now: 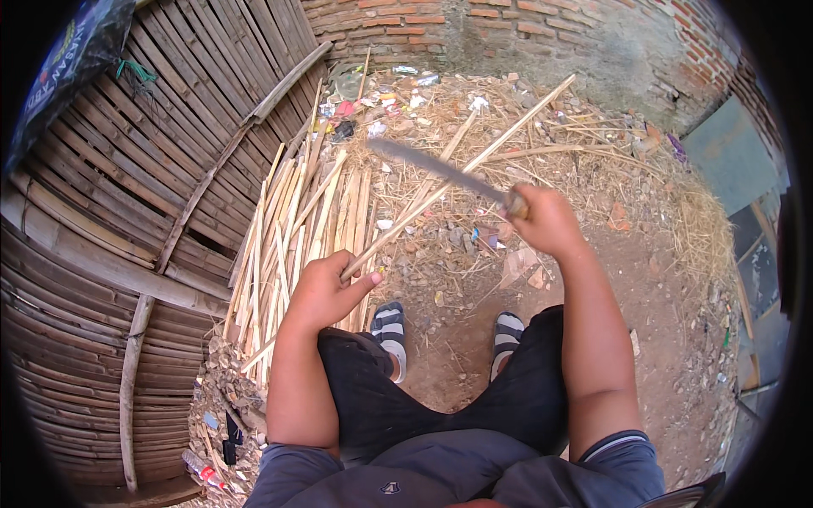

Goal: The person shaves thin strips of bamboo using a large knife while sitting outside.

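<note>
My left hand (332,289) is closed around the near end of a long pale bamboo strip (487,154), which slants away to the upper right. In my right hand (544,218) is the handle of a machete (436,165). Its long dark blade points to the upper left and crosses over the strip; I cannot tell whether the two touch. Beside my left hand, a pile of split bamboo strips (288,222) lies on the ground.
A slatted bamboo wall (182,127) stands along the left. A brick wall (508,38) closes off the far side. Straw and litter (415,102) cover the ground before it. Grey panels (737,157) lean at the right. My sandalled feet (389,330) rest on bare dirt.
</note>
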Action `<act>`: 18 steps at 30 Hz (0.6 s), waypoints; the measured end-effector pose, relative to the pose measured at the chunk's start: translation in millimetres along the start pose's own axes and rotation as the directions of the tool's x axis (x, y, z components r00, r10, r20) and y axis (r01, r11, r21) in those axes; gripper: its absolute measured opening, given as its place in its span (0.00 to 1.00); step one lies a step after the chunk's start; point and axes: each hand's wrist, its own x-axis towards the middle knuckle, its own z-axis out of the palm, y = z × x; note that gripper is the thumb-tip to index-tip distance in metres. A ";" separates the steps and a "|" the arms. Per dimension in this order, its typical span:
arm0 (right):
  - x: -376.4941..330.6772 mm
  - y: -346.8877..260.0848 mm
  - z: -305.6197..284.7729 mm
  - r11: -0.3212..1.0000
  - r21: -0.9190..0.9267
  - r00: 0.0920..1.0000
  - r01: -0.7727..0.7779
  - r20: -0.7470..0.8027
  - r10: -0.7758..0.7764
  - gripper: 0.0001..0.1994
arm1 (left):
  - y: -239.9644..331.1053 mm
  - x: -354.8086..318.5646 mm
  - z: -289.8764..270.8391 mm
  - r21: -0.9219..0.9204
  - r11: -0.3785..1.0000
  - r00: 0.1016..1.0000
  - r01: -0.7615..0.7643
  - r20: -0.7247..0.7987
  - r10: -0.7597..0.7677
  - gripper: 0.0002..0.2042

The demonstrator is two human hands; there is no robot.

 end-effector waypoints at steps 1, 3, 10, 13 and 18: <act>3.7 9.3 -1.4 1.000 -0.020 0.998 -0.024 -0.059 0.022 0.14 | -1.0 -0.2 -0.7 -0.002 1.000 1.000 0.005 0.001 -0.005 0.19; 9.1 22.0 -2.2 0.996 -0.054 0.982 -0.074 -0.175 0.063 0.15 | -3.5 -0.6 -3.0 -0.004 1.000 1.000 0.016 0.004 -0.016 0.18; -8.9 -32.1 14.6 0.972 -0.061 0.965 0.228 0.150 -0.217 0.13 | -16.0 0.9 -0.7 -0.015 0.999 0.999 0.031 0.036 -0.030 0.18; -12.8 -38.3 16.3 0.945 -0.092 0.941 0.313 0.167 -0.296 0.13 | -15.3 -1.2 -1.6 -0.020 0.999 0.999 0.026 0.046 -0.025 0.18; 11.9 4.6 4.3 0.991 0.108 0.996 -0.076 -0.029 0.080 0.13 | -11.1 -4.6 -8.6 -0.016 0.999 0.999 0.029 0.034 -0.029 0.18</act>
